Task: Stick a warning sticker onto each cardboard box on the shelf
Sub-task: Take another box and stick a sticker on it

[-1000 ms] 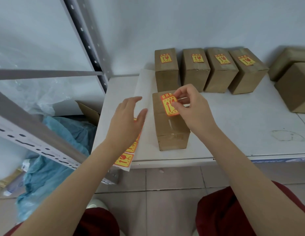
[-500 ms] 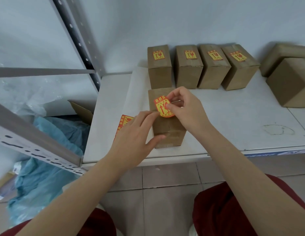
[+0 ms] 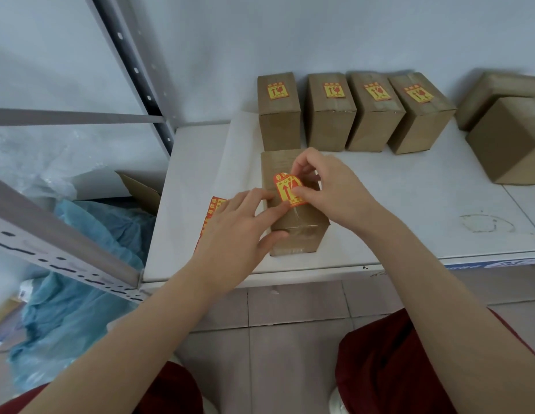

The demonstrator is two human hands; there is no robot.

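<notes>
Our right hand (image 3: 335, 189) pinches the curled sticker (image 3: 285, 189) over the near box (image 3: 302, 231), likely to lay it flat. Our left hand (image 3: 239, 225), fingers extended, presses on that box to steady it. 4 far boxes (image 3: 329, 115) already carry labels.

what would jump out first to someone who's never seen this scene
The red and yellow sticker catches the eye first, pinched by the right hand over the near box at the front of the shelf, while the left hand rests on that box. Behind it, four boxes in a row already bear stickers, and two plain boxes sit at far right.
</notes>
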